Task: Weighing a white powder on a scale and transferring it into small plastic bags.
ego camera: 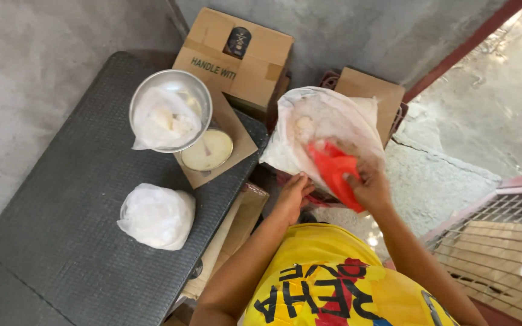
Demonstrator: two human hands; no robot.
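Bare mat [61, 199] left of bag [156, 216] & in front: free room. Scale w/ bowl [163, 108] blocks mat's far end; boxes [237, 57] behind it. Sack [318, 130] mouth open, scoop [335, 175] partly fills it. Wire rack [502, 241] hems right side.

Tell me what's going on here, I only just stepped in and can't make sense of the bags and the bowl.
A person in a yellow shirt is working at a large white sack. The right hand holds a red scoop at the sack's open mouth, while the left hand grips the sack's edge. To the left, a metal bowl lined with a plastic bag holding some whitish lumps sits on a scale. A filled white bag lies on the dark mat.
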